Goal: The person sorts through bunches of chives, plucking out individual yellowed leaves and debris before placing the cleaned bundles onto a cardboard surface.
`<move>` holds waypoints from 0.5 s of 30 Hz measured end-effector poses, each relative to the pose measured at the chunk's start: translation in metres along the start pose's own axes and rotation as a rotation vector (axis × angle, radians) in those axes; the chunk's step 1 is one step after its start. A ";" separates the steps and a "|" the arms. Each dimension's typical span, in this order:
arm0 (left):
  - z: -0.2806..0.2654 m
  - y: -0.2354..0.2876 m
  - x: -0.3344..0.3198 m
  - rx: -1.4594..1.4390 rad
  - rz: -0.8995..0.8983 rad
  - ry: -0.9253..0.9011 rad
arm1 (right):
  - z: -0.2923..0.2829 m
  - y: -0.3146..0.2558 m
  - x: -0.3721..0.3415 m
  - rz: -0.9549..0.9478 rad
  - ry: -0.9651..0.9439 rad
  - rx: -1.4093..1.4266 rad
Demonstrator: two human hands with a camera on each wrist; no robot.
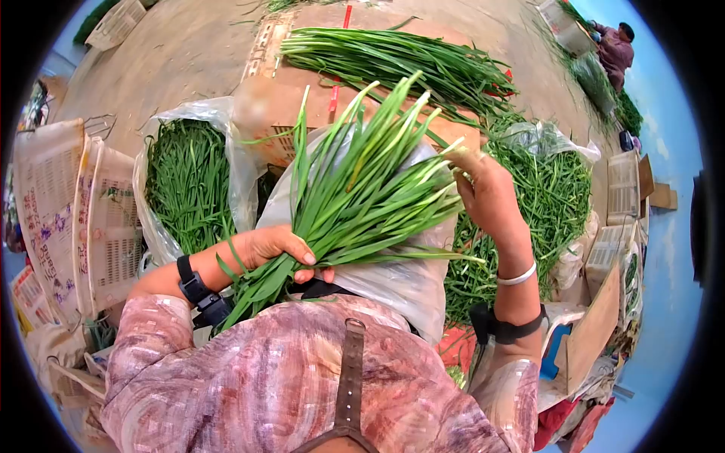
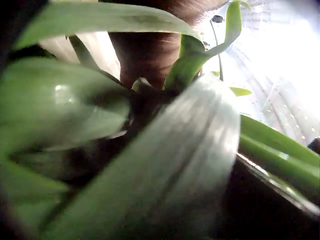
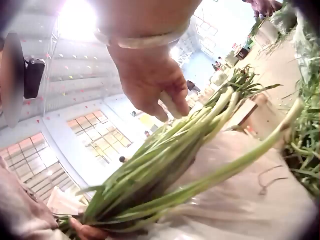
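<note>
Our L hand (image 1: 278, 249) grips the garlic chives (image 1: 370, 181) over the plastic sheet (image 1: 393, 285); firm w/o crushing's best. Our R hand (image 1: 491, 192), fingers bent, is by the pale ends; can't tell if pinching. We'd tease strays gently.

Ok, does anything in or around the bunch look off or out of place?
Slightly: one blade looks yellowed among the green, and one stalk splays away from the rest of the bunch in the left hand.
</note>
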State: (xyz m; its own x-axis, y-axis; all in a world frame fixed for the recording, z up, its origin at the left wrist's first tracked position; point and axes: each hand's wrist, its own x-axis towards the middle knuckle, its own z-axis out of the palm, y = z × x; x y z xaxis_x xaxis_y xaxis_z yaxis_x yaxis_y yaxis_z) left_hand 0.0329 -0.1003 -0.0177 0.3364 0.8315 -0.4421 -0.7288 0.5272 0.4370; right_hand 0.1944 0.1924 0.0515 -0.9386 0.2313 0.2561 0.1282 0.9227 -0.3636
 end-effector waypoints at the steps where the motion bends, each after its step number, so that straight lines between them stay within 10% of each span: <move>1: 0.001 0.000 0.001 0.014 -0.008 -0.019 | -0.005 -0.009 0.013 0.041 0.016 -0.014; 9: 0.005 0.003 0.001 0.043 -0.038 -0.032 | 0.047 0.002 0.103 -0.497 0.060 -0.318; 15: 0.005 0.003 -0.006 0.092 -0.017 -0.100 | 0.003 0.020 0.092 -0.340 0.030 0.340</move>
State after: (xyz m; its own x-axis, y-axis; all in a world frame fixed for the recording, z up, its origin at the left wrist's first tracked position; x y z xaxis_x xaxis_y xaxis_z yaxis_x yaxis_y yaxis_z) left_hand 0.0321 -0.1025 -0.0098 0.4097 0.8330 -0.3718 -0.6663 0.5516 0.5018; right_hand 0.1098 0.2313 0.0653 -0.8987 -0.0525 0.4355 -0.3013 0.7954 -0.5259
